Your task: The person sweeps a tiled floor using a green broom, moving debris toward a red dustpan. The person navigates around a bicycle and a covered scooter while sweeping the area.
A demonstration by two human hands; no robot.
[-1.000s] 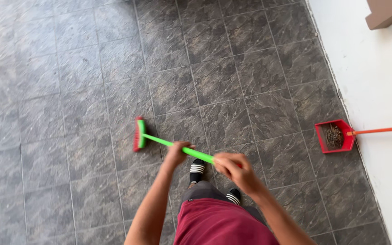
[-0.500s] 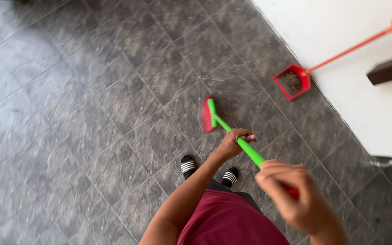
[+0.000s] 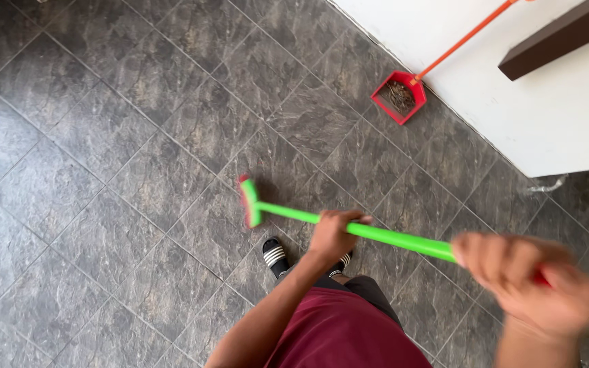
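Gripping a green broom with left hand and blurred right hand, fingers clamped round its handle, near a red dustpan.

Head view, looking down: a broom with a bright green handle and red-bristled green head slants across the dark grey marbled floor tiles, its head resting on them. The left hand grips mid-handle; the blurred right hand clasps the upper end. Beyond the broom head, a red long-handled dustpan holding debris sits against the white wall.
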